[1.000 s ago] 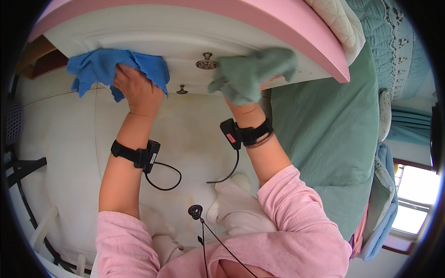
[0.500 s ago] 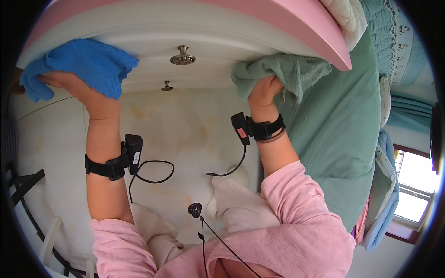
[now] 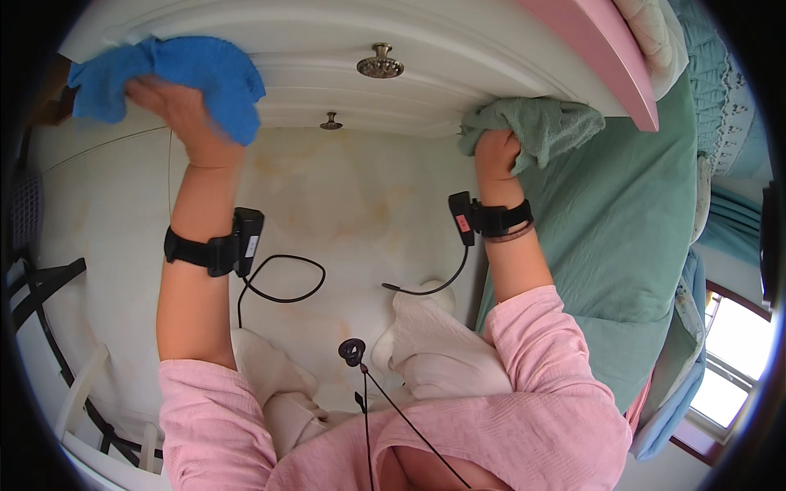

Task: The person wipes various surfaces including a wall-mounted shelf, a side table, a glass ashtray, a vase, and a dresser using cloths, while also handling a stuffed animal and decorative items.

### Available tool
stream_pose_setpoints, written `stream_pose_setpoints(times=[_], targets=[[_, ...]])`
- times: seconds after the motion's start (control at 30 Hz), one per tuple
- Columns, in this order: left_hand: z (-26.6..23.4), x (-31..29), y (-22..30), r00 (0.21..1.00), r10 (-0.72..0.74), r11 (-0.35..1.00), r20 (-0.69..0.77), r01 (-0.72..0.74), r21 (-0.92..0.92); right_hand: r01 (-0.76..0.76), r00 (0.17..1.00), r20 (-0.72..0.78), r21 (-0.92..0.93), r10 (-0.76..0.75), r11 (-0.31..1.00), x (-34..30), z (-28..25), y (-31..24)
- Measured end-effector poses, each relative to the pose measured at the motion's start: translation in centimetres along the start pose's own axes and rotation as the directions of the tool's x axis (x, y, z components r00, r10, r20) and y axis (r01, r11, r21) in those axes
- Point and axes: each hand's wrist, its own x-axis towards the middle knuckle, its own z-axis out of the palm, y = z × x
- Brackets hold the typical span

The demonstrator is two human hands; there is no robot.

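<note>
At the upper left, my left hand (image 3: 176,108) presses a blue cloth (image 3: 225,75) against the white curved drawer front (image 3: 311,78). Its fingertips go under the cloth, and motion blurs it a little. My right hand (image 3: 496,154) grips a grey-green cloth (image 3: 565,129) at the right end of the same front, its fingers mostly covered by the folds. Between the hands a metal knob (image 3: 381,62) sticks out, with a smaller knob (image 3: 331,121) lower down.
A green-sheeted bed (image 3: 606,213) stands close on the right, beside the pink edge (image 3: 602,49) of the furniture. Pale marbled floor (image 3: 327,188) lies below. At the lower left are a chair-like frame (image 3: 82,385) and black bars (image 3: 49,303). Cables hang from both wrist straps.
In the picture, the drawer front and knobs have shifted up and right. My left hand and the blue cloth have slid upward; the right hand still holds its cloth near the right end.
</note>
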Motion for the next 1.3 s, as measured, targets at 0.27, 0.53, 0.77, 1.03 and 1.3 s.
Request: stream_pose_setpoints(times=[0.27, 0.53, 0.77, 1.03, 1.3], targets=[[0.5, -0.4, 8.9, 0.972, 0.226, 0.928, 0.064, -0.194, -0.318, 0.069, 0.869, 0.206, 0.85, 0.45, -0.522, 6.1, -6.5, 4.5], [-0.4, -1.4, 2.0, 1.0, -0.008, 1.0, -0.022, 0.007, -0.017, -0.041, 0.92, 0.222, 0.875, 0.324, -0.482, 2.4, -3.8, 2.2], [1.6, -5.2, 8.3, 0.855, 0.107, 0.99, 0.507, -0.047, -0.13, 0.155, 0.935, 0.029, 0.863, 0.353, -0.481, 4.9, -9.5, 3.5], [0.8, -4.4, 3.4, 0.972, -0.062, 0.982, 0.227, 0.1, -0.159, -0.1, 0.953, 0.266, 0.728, 0.145, -0.678, 1.7, -2.8, 1.3], [-0.3, 1.2, 6.0, 0.989, 0.125, 0.951, 0.084, -0.095, -0.294, 0.149, 0.859, 0.122, 0.869, 0.496, -0.471, 8.9, -5.1, 7.5]])
